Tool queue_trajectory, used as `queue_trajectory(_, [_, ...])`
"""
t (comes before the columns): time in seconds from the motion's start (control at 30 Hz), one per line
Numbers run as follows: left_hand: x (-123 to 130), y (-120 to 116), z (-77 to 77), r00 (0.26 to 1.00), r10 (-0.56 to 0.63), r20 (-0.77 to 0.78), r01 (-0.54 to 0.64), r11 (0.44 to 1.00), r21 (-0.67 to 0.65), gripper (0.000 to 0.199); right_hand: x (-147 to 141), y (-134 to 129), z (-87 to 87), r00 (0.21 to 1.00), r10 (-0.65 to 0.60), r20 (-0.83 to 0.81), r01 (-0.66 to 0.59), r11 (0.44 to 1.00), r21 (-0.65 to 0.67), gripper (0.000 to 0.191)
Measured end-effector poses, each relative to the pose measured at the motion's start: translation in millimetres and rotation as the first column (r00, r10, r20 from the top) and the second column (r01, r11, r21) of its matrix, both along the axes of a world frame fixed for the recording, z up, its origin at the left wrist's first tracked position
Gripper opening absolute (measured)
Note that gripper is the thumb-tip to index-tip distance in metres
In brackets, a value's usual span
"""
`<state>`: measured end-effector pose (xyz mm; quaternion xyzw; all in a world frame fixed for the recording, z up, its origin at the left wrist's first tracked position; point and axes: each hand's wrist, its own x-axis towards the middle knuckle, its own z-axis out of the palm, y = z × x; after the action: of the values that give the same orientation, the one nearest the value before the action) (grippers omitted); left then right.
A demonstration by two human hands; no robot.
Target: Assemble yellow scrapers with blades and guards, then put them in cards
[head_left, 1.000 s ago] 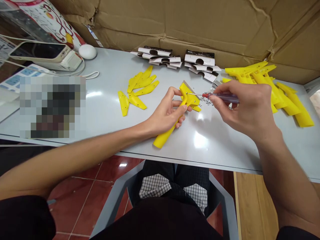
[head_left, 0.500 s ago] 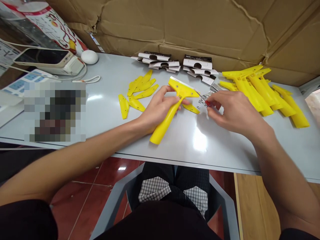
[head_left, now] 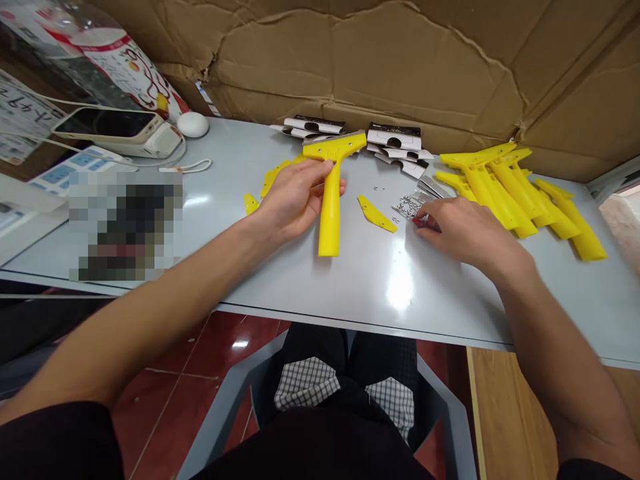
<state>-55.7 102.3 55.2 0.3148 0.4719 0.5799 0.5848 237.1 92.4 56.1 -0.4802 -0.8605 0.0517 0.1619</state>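
A yellow scraper [head_left: 330,207] with a metal blade along its head is held upright in my left hand [head_left: 299,198], thumb near the neck. My right hand [head_left: 457,227] is closed around a small red-handled tool [head_left: 418,222], mostly hidden by the fingers, beside a pile of small screws and nuts [head_left: 409,205]. Between the hands lies a loose yellow plate [head_left: 376,213]. Other yellow plates [head_left: 273,177] are partly covered by my left hand. Thin metal blades [head_left: 433,187] lie behind the screws.
Several yellow scraper handles [head_left: 520,187] are stacked at the right. Folded card sleeves [head_left: 395,138] stand along the cardboard [head_left: 370,60] at the back. Phone [head_left: 107,125], white cable, bottle [head_left: 135,73] and a pixelated patch are at the left. The table's front edge [head_left: 365,328] is near my lap.
My left hand has moved left and turned the scraper more upright, away from the loose plate. My right hand has lowered slightly with the red tool, close to the screws. The view has shifted a little.
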Motion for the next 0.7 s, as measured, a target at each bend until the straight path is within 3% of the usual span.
queue_trajectory(0.13, [1.8, 1.9, -3.0, 0.999, -0.019, 0.043, 0.019, 1.0, -0.009, 0.011, -4.3, -5.3, 9.8, 0.978, -0.054, 0.2, 0.06, 0.998, -0.026, 0.017])
queue_trajectory(0.3, [2.4, -0.5, -4.3, 0.996, -0.05, 0.078, 0.049, 0.999, 0.021, 0.012, -6.5, 9.4, 32.8, 0.992, -0.107, 0.065, 0.107, 0.994, 0.003, 0.02])
queue_trajectory(0.4, [2.9, -2.0, -4.3, 0.991, -0.081, 0.105, 0.078, 0.996, 0.031, 0.011, -10.8, 41.3, 43.0, 0.991, -0.129, -0.03, 0.129, 0.992, -0.01, 0.018])
queue_trajectory(0.5, [3.7, -2.0, -3.5, 0.987, -0.103, 0.125, 0.1, 0.995, 0.029, 0.011, -19.2, 83.9, 43.5, 0.968, -0.237, -0.086, 0.241, 0.97, 0.039, 0.027])
queue_trajectory(0.6, [3.4, -0.8, -2.1, 0.987, -0.103, 0.123, 0.102, 0.995, 0.019, 0.012, -27.4, 124.4, 35.9, 0.93, -0.351, -0.11, 0.34, 0.934, -0.109, 0.043])
queue_trajectory(0.7, [2.0, 0.6, -1.5, 0.988, -0.105, 0.117, 0.103, 0.994, 0.023, 0.01, -32.0, 154.3, 24.8, 0.853, -0.507, -0.119, 0.47, 0.848, -0.247, 0.046])
